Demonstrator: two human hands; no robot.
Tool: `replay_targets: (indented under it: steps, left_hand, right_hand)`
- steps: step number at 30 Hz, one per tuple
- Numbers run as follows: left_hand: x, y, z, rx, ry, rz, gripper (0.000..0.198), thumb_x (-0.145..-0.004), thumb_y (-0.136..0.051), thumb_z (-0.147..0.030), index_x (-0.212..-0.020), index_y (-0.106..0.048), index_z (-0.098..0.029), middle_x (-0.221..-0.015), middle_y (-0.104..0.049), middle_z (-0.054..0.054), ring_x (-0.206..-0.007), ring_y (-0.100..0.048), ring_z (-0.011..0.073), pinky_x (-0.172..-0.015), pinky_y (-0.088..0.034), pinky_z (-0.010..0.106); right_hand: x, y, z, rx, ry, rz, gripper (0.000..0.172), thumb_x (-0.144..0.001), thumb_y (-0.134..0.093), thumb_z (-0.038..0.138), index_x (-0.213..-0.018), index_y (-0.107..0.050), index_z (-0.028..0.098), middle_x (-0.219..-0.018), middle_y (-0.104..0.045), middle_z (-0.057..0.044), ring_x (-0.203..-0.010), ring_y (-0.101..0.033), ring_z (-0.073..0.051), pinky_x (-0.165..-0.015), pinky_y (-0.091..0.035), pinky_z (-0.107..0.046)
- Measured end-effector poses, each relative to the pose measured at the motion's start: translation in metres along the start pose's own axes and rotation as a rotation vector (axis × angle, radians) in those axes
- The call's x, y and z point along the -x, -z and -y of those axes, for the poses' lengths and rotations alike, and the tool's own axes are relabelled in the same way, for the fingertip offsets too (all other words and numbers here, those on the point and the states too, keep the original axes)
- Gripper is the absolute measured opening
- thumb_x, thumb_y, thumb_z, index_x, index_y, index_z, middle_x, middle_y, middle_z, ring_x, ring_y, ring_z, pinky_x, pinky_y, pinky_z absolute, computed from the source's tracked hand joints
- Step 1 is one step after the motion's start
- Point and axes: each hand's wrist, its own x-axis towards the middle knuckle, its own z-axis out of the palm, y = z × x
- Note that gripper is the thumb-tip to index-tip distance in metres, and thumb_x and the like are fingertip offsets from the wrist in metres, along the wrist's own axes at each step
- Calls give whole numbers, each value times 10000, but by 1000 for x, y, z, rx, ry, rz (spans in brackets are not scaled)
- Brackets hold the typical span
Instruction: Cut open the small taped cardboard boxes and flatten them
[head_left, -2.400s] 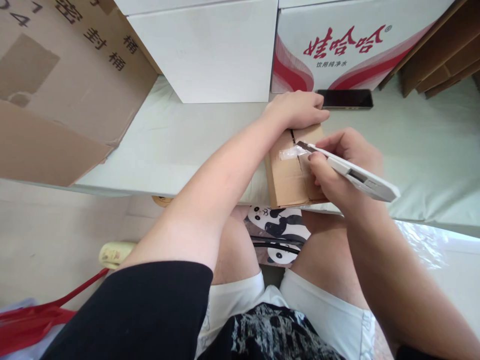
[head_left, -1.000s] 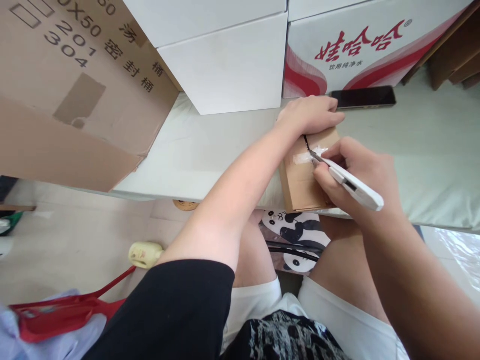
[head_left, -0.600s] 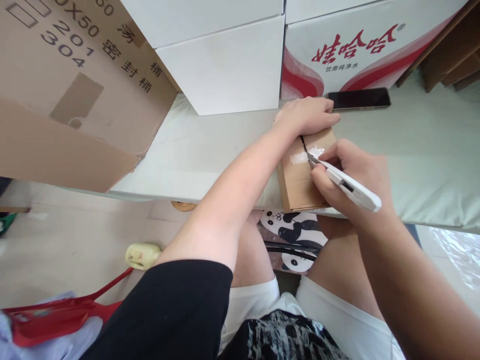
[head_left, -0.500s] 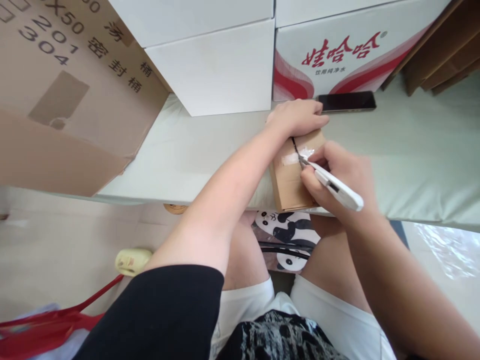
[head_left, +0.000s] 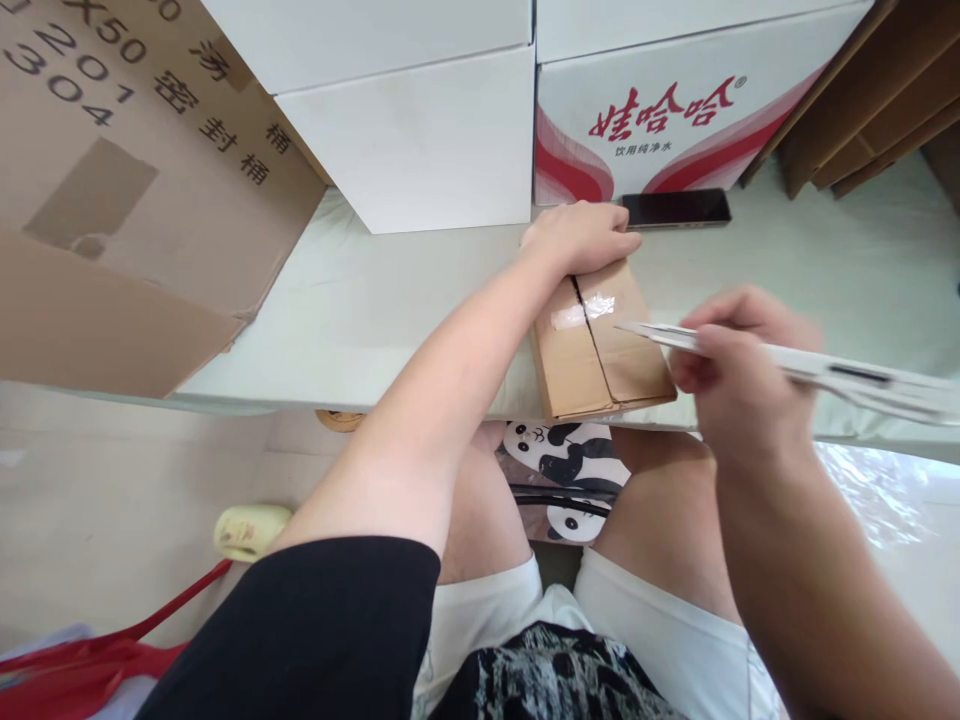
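A small brown cardboard box [head_left: 626, 370] lies on the pale green cloth surface. Clear tape [head_left: 583, 312] crosses its top, and a dark seam runs lengthwise between the flaps, with the tape parted along it. My left hand [head_left: 581, 238] grips the box's far end, palm down; its fingertips are partly hidden behind the box. To the right of the box, my right hand [head_left: 754, 385] is closed around a white utility knife [head_left: 840, 370], blurred by motion. The blade tip points left, over the right flap; whether it touches the cardboard I cannot tell.
A black phone [head_left: 676, 207] lies just beyond my left hand, against a white and red carton [head_left: 645, 130]. Other white boxes [head_left: 442, 150] stand behind. A large brown carton [head_left: 142, 240] is at left. Below are a yellow bottle [head_left: 251, 530] and a panda-print bag [head_left: 566, 465].
My right hand has drawn the knife off the seam and moved right, its blade now pointing left. The tape is parted at the seam. My left hand has stayed on the box.
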Motion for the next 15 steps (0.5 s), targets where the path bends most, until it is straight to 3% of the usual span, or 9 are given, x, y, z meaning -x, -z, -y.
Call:
replay_targets:
  steps: [2, 5, 7, 11, 13, 15]
  left_hand:
    - [-2, -1, 1, 17, -3, 6, 261, -890, -521, -467, -972, -724, -324, -1130, -745, 27, -1087, -657, 310, -867, -460, 427]
    - [-5, -2, 3, 41, -1, 16, 241, -889, -543, -469, -958, -727, -331, -1138, -741, 39, -1089, -647, 325, -849, -456, 439]
    - [-6, -3, 3, 46, 2, 17, 228, -884, -558, -463, -947, -732, -328, -1148, -739, 46, -1087, -644, 325, -849, -452, 437]
    - [-6, -2, 3, 26, -13, 14, 228, -881, -554, -462, -937, -734, -334, -1162, -743, 46, -1082, -648, 329, -862, -445, 443]
    - [-6, -1, 2, 10, -17, 11, 232, -885, -541, -463, -934, -729, -335, -1163, -747, 47, -1073, -651, 329, -865, -444, 451]
    - [-5, -1, 1, -6, -23, 8, 240, -893, -524, -456, -936, -722, -330, -1145, -753, 53, -1062, -653, 329, -861, -443, 457]
  right_hand:
    - [0, 19, -15, -198, -54, -113, 53, -645, -564, 253, -614, -539, 288, -492, -441, 11, -421, -421, -170, -426, -313, -348]
    - [-2, 47, -44, -133, -10, -187, 108, -620, -567, 235, -585, -502, 314, -631, -503, -35, -646, -609, -249, -603, -487, -432]
    - [-5, 59, -64, 75, -56, -140, 142, -630, -574, 214, -616, -483, 322, -686, -569, -28, -702, -639, -265, -650, -504, -443]
    - [-15, 66, -98, 535, -156, 95, 75, -654, -619, 241, -669, -610, 314, -556, -543, 2, -522, -478, -227, -557, -393, -398]
    - [-20, 63, -110, 675, -149, 166, 78, -682, -622, 262, -744, -647, 301, -612, -592, -22, -577, -515, -239, -592, -402, -400]
    - [-22, 59, -116, 731, -130, 194, 187, -711, -621, 275, -888, -682, 287, -812, -697, -86, -743, -616, -282, -688, -460, -439]
